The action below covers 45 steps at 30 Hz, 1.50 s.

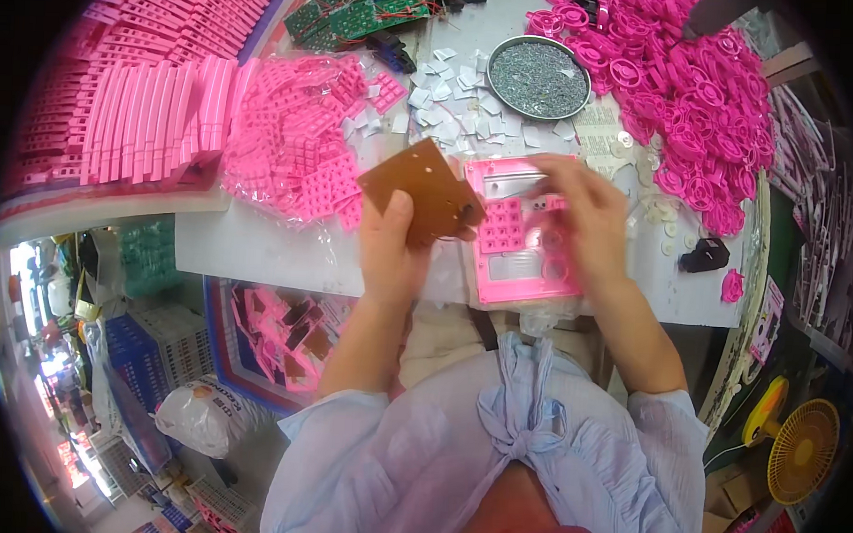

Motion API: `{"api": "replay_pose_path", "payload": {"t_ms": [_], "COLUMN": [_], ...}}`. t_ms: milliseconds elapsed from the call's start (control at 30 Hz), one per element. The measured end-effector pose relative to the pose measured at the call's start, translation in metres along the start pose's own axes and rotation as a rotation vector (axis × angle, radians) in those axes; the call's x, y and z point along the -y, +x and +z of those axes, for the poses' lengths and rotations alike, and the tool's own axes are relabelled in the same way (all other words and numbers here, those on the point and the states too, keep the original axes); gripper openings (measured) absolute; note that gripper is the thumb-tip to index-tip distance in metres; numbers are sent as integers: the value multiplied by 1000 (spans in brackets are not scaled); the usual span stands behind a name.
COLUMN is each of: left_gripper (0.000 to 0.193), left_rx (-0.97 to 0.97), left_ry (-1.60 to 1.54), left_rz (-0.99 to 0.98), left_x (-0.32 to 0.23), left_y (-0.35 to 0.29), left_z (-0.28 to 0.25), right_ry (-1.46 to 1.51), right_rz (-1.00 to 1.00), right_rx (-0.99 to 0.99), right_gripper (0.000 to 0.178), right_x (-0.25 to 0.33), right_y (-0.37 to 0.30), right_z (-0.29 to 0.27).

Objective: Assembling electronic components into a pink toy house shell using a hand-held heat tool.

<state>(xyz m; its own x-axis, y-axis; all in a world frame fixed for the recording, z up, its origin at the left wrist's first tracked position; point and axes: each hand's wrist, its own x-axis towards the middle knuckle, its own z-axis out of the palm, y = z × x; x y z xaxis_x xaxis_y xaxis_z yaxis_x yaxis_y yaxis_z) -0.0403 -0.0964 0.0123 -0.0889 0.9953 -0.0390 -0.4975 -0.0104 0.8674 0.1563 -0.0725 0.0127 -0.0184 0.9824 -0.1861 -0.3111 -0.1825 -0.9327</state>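
My left hand (393, 249) grips a brown circuit board (420, 189) by its lower edge and holds it tilted above the table. My right hand (579, 215) reaches over a pink plastic panel (522, 234) with a keypad grid and round openings; its fingers are pinched near the panel's top edge, blurred, and I cannot tell whether they hold anything. The panel lies flat on the white table (258, 247) right of the board.
A round metal bowl of small grey screws (538, 78) sits behind, among scattered white paper squares (451, 98). Pink ring parts (695, 97) are heaped at right, pink keypads in a clear bag (299, 140) and stacked pink strips (140, 116) at left. Green circuit boards (360, 15) lie far back.
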Motion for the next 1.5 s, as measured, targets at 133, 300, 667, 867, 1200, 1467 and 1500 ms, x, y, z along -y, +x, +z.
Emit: {"api": "replay_pose_path", "payload": {"t_ms": [133, 300, 667, 867, 1200, 1467, 1500], "left_gripper": [37, 28, 20, 24, 32, 49, 50], "left_rx": [117, 279, 404, 598, 866, 480, 449], "left_ry": [210, 312, 339, 633, 718, 322, 169], "left_rz": [114, 1, 111, 144, 260, -868, -918], "left_x": [-6, -11, 8, 6, -2, -12, -5], "left_y": [-1, -16, -47, -51, -55, -68, -69], "left_z": [-21, -17, -1, -42, 20, -1, -7], "right_ry": [-56, -379, 223, -147, -1066, -514, -482], "right_rz": [-327, -248, 142, 127, -390, -80, -4], "right_rx": [114, -84, -67, -337, 910, 665, 641], "right_gripper": [22, 34, 13, 40, 75, 41, 41], "right_x": [14, 43, 10, 12, 81, 20, 17], "right_y": [-36, -49, -70, -110, -48, -25, -16], "right_z": [-74, -137, -59, -199, -46, -40, -36]}}
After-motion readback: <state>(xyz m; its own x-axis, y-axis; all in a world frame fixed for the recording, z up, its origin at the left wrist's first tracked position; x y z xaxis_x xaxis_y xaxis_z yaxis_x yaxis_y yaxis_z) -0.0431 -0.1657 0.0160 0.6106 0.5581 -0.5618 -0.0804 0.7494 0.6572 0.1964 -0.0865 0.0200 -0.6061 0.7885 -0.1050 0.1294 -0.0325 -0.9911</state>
